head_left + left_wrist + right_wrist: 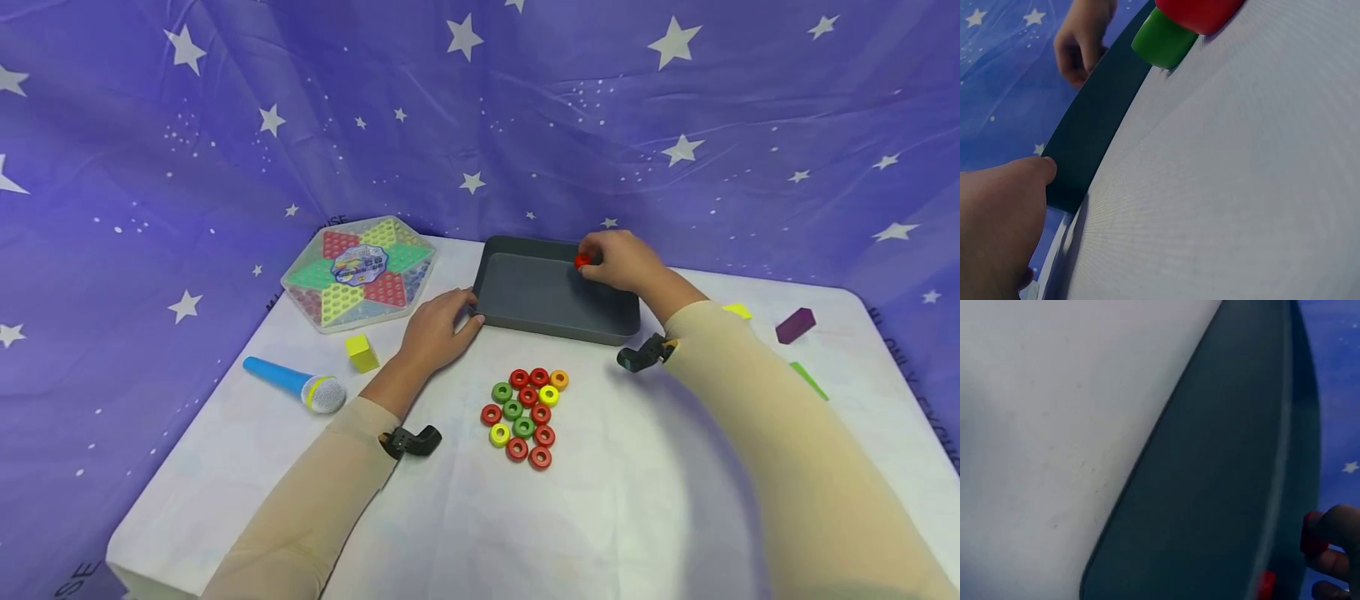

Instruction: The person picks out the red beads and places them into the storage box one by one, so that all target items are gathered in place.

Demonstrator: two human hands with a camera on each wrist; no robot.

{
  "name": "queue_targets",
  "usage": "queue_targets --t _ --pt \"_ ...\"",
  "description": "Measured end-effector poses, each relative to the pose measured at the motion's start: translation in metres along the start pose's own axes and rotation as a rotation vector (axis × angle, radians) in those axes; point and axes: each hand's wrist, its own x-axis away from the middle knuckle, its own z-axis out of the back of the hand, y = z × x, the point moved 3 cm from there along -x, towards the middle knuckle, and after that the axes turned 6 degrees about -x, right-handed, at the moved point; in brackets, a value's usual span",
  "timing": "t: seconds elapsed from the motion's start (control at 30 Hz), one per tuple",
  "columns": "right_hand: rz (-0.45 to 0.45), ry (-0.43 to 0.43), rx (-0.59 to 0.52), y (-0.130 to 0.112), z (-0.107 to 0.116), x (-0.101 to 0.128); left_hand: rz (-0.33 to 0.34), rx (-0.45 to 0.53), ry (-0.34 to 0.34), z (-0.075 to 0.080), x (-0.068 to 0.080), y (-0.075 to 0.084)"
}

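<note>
My right hand [621,260] pinches a red ring [582,261] between thumb and fingers, above the far right part of a dark grey tray [551,293]. The ring [1314,536] also shows at the fingertips in the right wrist view. A second red patch lies low against the tray's far wall there; I cannot tell whether it is a ring or a reflection. My left hand [438,329] rests on the table, its thumb and fingers touching the tray's near left corner. Red, green, yellow and orange rings [528,397] lie flat in a cluster in front of the tray.
Left of the tray lies a clear hexagonal game box [360,273]. A yellow block [362,353] and a blue toy microphone [294,383] sit nearer the left edge. On the right are a purple block [796,326], a yellow piece [738,311] and a green strip [809,380].
</note>
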Motion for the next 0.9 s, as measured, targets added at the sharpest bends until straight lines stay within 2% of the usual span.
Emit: queue_targets --t 0.2,0.33,0.6,0.77,0.9 --pt "-0.029 -0.024 0.183 0.010 -0.014 -0.011 0.001 -0.003 -0.008 0.001 -0.001 0.005" --pt "-0.029 -0.029 0.223 0.011 -0.019 -0.010 0.006 -0.003 -0.020 0.000 -0.002 0.007" --pt "-0.008 0.007 0.218 0.010 -0.024 -0.005 0.023 0.006 -0.033 0.000 0.001 0.004" --pt "0.043 0.069 0.125 -0.002 -0.017 0.005 0.038 0.013 -0.040 0.001 0.000 0.002" --pt "0.090 0.079 0.047 -0.016 -0.011 0.022 0.060 0.030 -0.057 0.002 -0.002 0.001"
